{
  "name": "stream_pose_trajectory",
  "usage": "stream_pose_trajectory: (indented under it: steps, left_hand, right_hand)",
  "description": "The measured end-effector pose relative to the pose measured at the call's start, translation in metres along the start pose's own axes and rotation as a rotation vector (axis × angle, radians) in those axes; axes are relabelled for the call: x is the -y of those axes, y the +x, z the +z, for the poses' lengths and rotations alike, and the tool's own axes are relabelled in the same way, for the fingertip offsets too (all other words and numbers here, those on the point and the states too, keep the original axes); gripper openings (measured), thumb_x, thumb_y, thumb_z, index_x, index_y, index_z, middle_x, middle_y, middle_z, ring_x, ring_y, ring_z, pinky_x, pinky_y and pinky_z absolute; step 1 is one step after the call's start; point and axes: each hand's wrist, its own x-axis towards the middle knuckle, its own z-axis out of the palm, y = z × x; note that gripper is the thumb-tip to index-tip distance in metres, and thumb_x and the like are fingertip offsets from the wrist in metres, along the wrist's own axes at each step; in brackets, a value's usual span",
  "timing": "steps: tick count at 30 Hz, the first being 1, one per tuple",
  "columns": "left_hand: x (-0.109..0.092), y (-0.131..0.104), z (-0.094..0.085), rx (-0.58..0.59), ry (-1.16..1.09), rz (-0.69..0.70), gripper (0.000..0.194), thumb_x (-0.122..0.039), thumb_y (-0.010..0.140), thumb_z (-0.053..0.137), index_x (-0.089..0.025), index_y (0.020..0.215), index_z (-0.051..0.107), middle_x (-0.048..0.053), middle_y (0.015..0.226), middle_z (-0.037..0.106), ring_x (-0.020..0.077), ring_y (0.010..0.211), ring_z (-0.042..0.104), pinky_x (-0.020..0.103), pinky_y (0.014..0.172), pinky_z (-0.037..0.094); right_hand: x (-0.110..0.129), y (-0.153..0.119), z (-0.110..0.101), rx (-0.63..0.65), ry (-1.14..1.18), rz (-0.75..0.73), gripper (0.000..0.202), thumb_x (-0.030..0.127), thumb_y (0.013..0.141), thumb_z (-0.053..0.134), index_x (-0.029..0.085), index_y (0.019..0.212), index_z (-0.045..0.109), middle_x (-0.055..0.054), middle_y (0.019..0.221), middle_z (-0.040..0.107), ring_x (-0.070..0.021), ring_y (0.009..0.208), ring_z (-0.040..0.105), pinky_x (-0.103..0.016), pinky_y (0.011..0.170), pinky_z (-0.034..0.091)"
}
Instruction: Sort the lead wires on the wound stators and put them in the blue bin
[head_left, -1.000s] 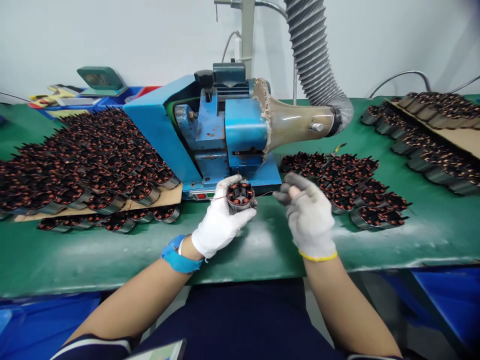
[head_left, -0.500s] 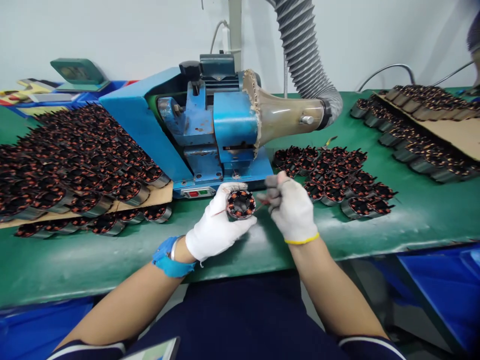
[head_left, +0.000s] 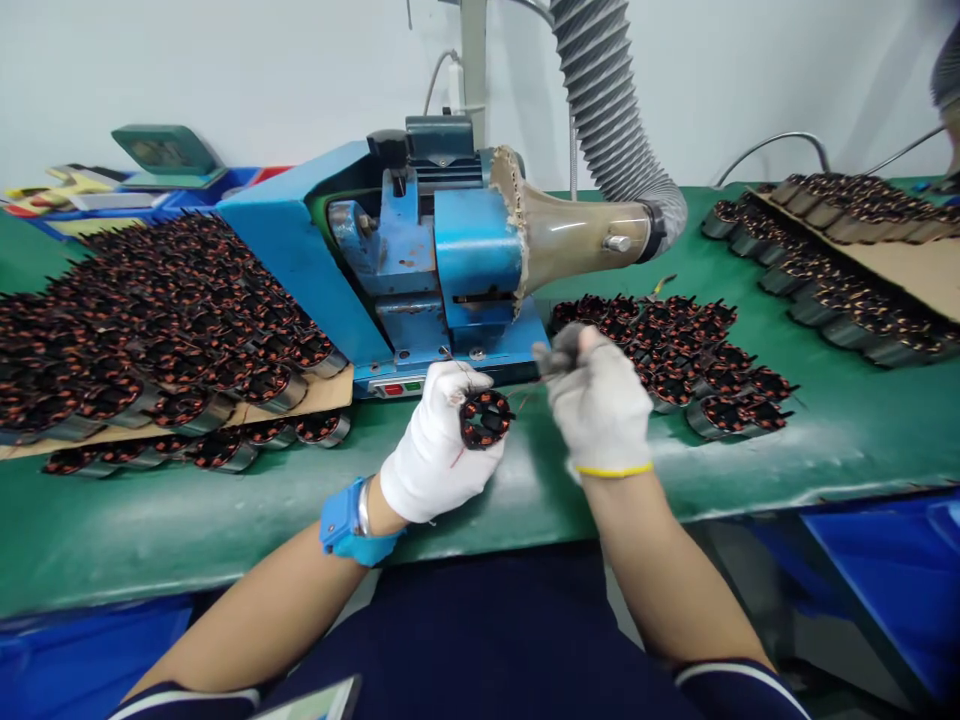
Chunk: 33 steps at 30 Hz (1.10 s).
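Observation:
My left hand (head_left: 439, 440), in a white glove, is closed round a motor stator (head_left: 486, 419) with copper windings and a dark core. The stator's open face is turned up toward me, and thin wire ends stick out from it. To its right, apart from the stator, is my right hand (head_left: 600, 405), gloved in white with grey-stained fingertips. Its fingers are bent together and partly blurred. A fine wire runs from the stator toward them; whether they pinch it is not clear.
Behind my hands stands a blue machine (head_left: 480, 235) with a grey ribbed hose (head_left: 619, 100). Many stators (head_left: 172, 330) crowd the left on cardboard. More stators (head_left: 690, 345) stand right of the machine, and others (head_left: 847, 270) at far right. A green mat (head_left: 847, 440) covers the table.
My right hand has moved a little right, away from the stator. The stator in my left hand has turned and tilted slightly. The view has shifted a little.

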Motion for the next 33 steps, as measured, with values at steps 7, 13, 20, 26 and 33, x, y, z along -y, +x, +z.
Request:
stream_pose_trajectory:
  steps: [7,13,20,26,33]
  left_hand:
    - [-0.003,0.000,0.004,-0.124,0.109,-0.087,0.042,-0.017,0.074,0.067,-0.021,0.107,0.041,0.005,0.100,0.046,0.0202,0.095,0.052,0.041,0.088,0.049]
    - [0.003,0.002,0.006,-0.126,0.187,-0.189,0.040,-0.020,0.075,0.064,-0.019,0.108,0.042,0.006,0.100,0.046,0.0196,0.094,0.055,0.039,0.087,0.050]
    - [0.010,0.016,0.012,-0.126,0.228,-0.269,0.055,-0.014,0.067,0.069,-0.019,0.115,0.042,0.008,0.109,0.050,0.0207,0.096,0.059,0.037,0.086,0.052]
    - [0.021,0.028,0.015,-0.154,0.213,-0.241,0.053,-0.015,0.068,0.066,-0.022,0.115,0.041,0.008,0.108,0.050,0.0221,0.099,0.058,0.039,0.089,0.051]
    - [0.021,0.033,0.016,-0.130,0.222,-0.216,0.051,-0.018,0.071,0.066,-0.022,0.115,0.041,0.008,0.110,0.051,0.0217,0.100,0.059,0.039,0.091,0.050]
  right_hand:
    - [-0.030,-0.035,0.013,0.144,-0.137,0.143,0.028,0.039,0.078,0.067,0.018,0.097,0.070,-0.003,0.089,0.071,-0.0146,0.083,0.065,-0.028,0.078,0.052]
    - [-0.039,-0.032,0.042,0.089,-0.109,0.177,0.013,0.027,0.071,0.066,0.017,0.078,0.070,0.000,0.072,0.072,-0.0130,0.070,0.065,-0.025,0.068,0.053]
    - [-0.040,-0.003,0.055,0.075,-0.262,0.077,0.012,0.026,0.074,0.062,0.017,0.077,0.068,0.000,0.071,0.070,-0.0128,0.071,0.063,-0.028,0.076,0.054]
    - [-0.044,0.010,0.063,0.066,-0.289,0.009,0.011,0.025,0.079,0.060,0.016,0.078,0.067,0.001,0.071,0.069,-0.0119,0.070,0.062,-0.028,0.077,0.053]
    - [-0.042,0.009,0.064,0.012,-0.203,-0.002,0.011,0.021,0.081,0.056,0.016,0.079,0.066,0.002,0.071,0.068,-0.0100,0.067,0.061,-0.026,0.075,0.052]
